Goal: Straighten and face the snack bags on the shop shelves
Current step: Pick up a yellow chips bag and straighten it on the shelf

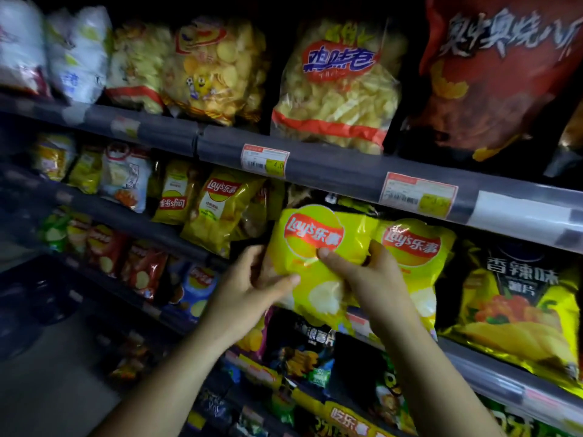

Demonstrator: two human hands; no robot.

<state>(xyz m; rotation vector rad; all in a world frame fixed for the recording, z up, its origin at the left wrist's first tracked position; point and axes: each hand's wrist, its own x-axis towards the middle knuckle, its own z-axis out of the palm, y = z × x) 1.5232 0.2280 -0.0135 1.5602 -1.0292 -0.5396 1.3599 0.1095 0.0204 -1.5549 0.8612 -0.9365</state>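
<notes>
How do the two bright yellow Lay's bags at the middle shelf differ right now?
The front Lay's bag is gripped by both the left hand and the right hand; the rear Lay's bag is touched only by right-hand fingers along its left edge. The front bag sits nearer the camera and overlaps the rear one. Its logo tilts slightly more. Both are yellow, logo facing out, upright.

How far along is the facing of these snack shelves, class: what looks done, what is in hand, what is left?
Looks done: the large bags on the top shelf stand upright, fronts out. In hand: the left hand and right hand both grip a yellow Lay's bag beside its twin. Left: the upside-down Lay's bag and the leaning one further left.
</notes>
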